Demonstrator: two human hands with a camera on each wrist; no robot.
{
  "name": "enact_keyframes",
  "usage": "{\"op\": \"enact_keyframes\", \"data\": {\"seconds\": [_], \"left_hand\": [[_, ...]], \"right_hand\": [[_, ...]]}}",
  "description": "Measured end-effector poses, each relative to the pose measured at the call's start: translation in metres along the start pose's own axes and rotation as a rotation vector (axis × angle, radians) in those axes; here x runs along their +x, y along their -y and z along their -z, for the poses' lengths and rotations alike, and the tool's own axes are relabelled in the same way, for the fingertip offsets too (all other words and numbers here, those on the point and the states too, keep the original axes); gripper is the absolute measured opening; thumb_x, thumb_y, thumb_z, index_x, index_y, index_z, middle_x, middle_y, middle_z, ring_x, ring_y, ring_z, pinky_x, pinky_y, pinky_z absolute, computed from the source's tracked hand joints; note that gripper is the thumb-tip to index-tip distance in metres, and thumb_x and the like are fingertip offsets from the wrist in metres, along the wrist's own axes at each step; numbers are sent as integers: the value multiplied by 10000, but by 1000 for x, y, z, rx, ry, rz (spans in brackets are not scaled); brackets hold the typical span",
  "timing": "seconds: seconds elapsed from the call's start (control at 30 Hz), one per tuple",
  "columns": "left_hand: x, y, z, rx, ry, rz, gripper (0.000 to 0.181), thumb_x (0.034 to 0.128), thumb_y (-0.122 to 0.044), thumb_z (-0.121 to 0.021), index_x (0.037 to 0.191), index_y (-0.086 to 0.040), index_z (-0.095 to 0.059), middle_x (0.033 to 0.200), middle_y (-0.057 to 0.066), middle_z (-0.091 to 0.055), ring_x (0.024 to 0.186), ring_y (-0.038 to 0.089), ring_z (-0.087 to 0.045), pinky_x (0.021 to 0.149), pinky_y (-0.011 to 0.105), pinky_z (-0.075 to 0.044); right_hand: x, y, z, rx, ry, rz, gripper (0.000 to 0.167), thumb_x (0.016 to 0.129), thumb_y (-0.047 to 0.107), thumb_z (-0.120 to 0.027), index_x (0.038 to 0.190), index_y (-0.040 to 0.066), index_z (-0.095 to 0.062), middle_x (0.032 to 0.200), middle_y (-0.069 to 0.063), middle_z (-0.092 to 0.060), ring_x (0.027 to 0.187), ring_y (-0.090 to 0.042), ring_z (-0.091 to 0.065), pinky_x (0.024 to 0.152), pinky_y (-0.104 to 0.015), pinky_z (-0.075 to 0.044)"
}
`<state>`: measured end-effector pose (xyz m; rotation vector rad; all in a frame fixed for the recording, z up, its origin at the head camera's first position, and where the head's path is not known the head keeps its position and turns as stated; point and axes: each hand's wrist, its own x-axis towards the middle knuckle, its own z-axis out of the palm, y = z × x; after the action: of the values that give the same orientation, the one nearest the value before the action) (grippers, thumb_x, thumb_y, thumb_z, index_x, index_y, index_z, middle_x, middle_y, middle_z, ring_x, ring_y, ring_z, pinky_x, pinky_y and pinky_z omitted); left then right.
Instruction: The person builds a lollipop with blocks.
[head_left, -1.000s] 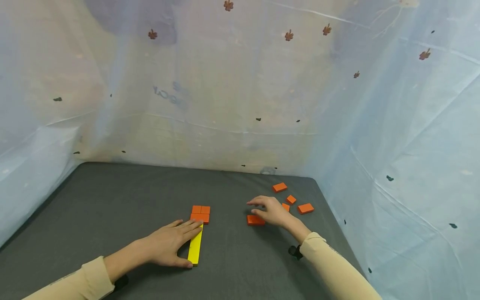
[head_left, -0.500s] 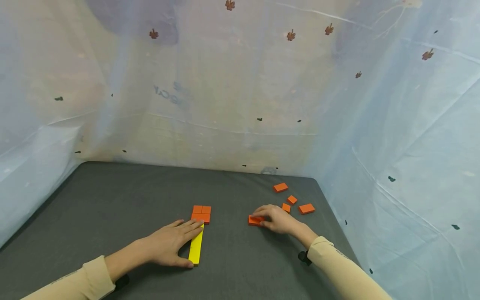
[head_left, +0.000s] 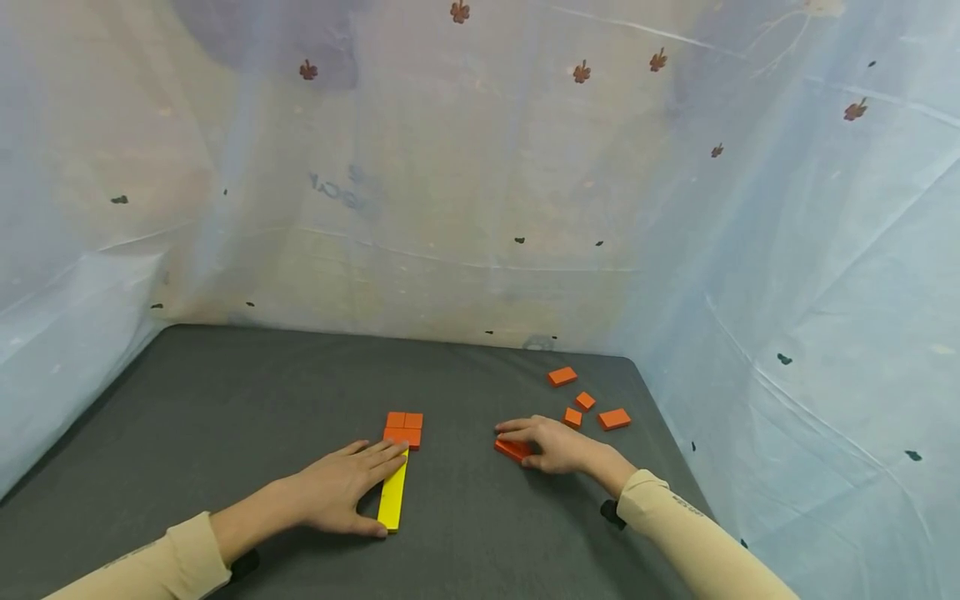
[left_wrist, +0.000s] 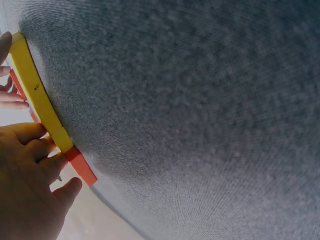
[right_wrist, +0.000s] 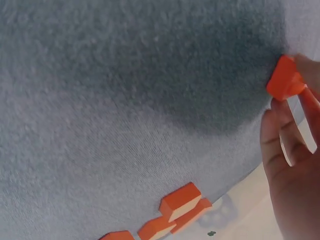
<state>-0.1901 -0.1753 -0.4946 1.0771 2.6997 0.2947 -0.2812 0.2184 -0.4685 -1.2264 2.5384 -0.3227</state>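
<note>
Long and yellow, a strip lies in front of a cluster of orange blocks. My left hand rests along the strip with fingers spread, thumb by its near end and fingertips at the orange blocks. In the left wrist view the fingers of this hand touch the yellow side and an orange block. My right hand pinches an orange block between thumb and fingers; in the right wrist view that block is tilted in the hand.
Several loose orange blocks lie to the right on the dark table, among them a far one and a rightmost one. A pale patterned sheet hangs behind and at the sides of the table.
My right hand has come down onto the near orange block and grips it; the block is now turned at an angle. My left hand has stayed in place.
</note>
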Motion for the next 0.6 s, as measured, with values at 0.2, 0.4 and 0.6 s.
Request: {"op": "enact_keyframes", "data": {"seconds": [0.2, 0.4, 0.6], "left_hand": [[-1, 2, -1, 2, -16, -14, 1062, 875, -792, -604, 1632, -94, -347, 1712, 95, -261, 1550, 322, -304, 1217, 605, -276], [-1, 3, -2, 0, -35, -22, 1059, 877, -792, -603, 1625, -83, -359, 1706, 106, -274, 1544, 335, -315, 1209, 614, -283], [0, 3, -4, 1, -16, -8, 1067, 871, -805, -594, 1634, -101, -344, 1717, 83, -248, 1556, 310, -293, 1226, 598, -264]], "right_hand": [[0, 1, 3, 21, 53, -24, 645, 960, 7, -718, 1558, 114, -499, 1630, -73, -432, 1471, -341, -428, 1146, -562, -416], [1, -1, 0, 2, -10, 21, 573, 960, 125, -764, 1498, 98, -570, 1552, -96, -513, 1402, -309, -510, 1110, -506, -468], [7, 1, -3, 2, -71, 31, 547, 956, 267, -783, 1456, 122, -616, 1478, -75, -563, 1340, -276, -552, 1081, -485, -491]]}}
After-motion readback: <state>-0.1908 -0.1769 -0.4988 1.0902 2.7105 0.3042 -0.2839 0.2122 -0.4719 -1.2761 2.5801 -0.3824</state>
